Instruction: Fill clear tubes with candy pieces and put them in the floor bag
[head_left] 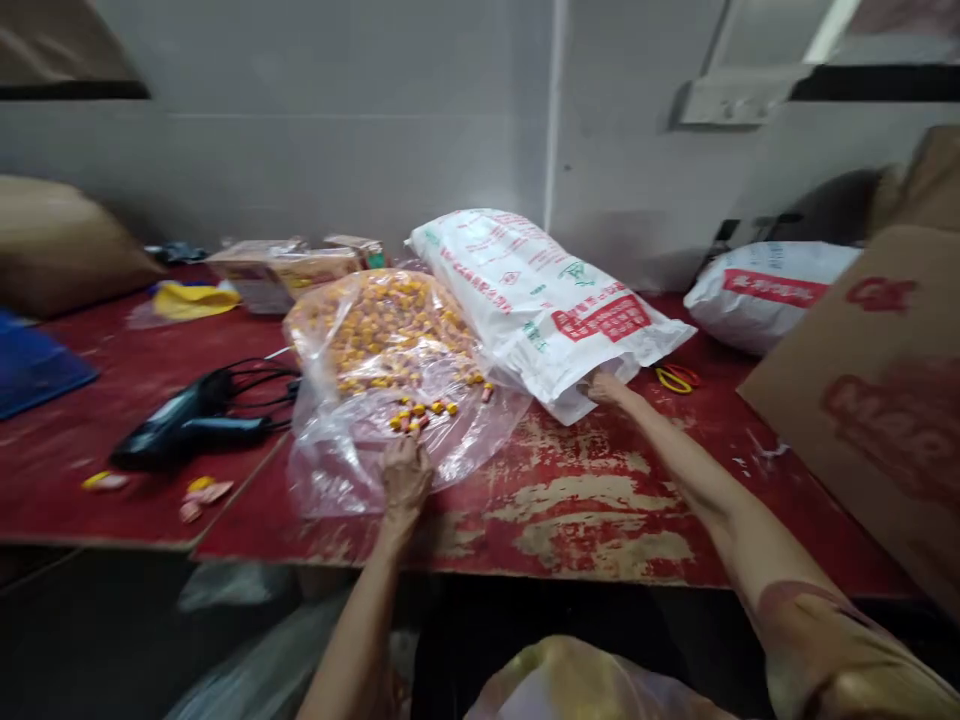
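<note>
Several small yellow-and-pink pieces (417, 412) lie on the flattened mouth of a clear plastic bag (337, 470). My left hand (406, 475) rests at these pieces, its fingertips touching or just short of them; how far the fingers are closed is not clear. Behind, the same bag bulges with a heap of yellow pieces (390, 315). My right hand (606, 388) reaches into the mouth of a white woven sack (517, 290) printed in red and green. The sack's edge hides its fingers, so what they touch does not show. The sack leans against the clear bag.
A black heat gun (180, 425) with a cable lies at the left near loose yellow-and-pink scraps (202, 492). Small boxes (277, 270) stand at the back. Yellow-handled scissors (675, 379), another white sack (772, 290) and a large carton (862, 390) are on the right.
</note>
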